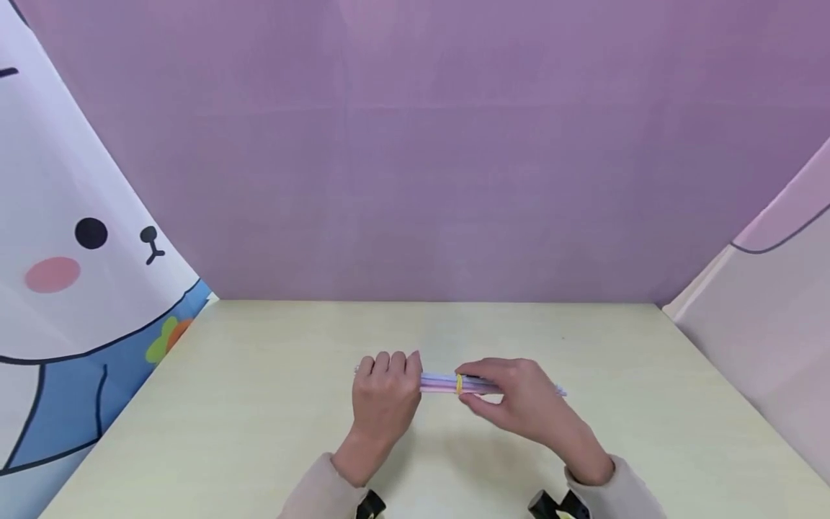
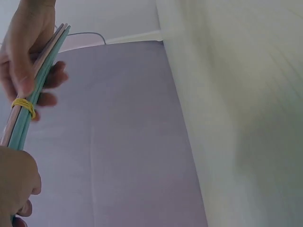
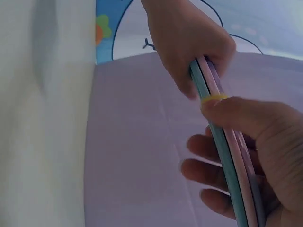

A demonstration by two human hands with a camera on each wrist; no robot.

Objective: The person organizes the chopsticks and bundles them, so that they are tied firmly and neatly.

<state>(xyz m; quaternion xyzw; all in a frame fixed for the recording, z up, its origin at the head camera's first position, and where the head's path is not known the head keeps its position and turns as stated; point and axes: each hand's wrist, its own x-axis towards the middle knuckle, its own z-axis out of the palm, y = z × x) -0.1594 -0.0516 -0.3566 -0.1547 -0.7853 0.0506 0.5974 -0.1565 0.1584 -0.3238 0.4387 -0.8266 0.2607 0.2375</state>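
Note:
A bundle of thin pastel sticks (image 1: pixel 439 383), teal, pink and purple, lies level across both hands above the table. A yellow rubber band (image 1: pixel 460 384) goes round it near the middle. My left hand (image 1: pixel 387 393) grips the bundle's left part in a fist, with only a small tip showing past it. On the other side, my right hand (image 1: pixel 519 396) has thumb and forefinger at the rubber band, pinching it against the sticks. Its other fingers (image 3: pixel 203 175) spread loosely behind the bundle in the right wrist view. The sticks' far end (image 2: pixel 66 28) pokes out beyond the right hand.
Under the hands is a pale wooden table (image 1: pixel 259 418). A purple cloth backdrop (image 1: pixel 415 180) rises at its back edge. Cartoon-printed cloth (image 1: pixel 65 180) hangs at the left, and a pale cloth (image 1: pixel 765 324) at the right.

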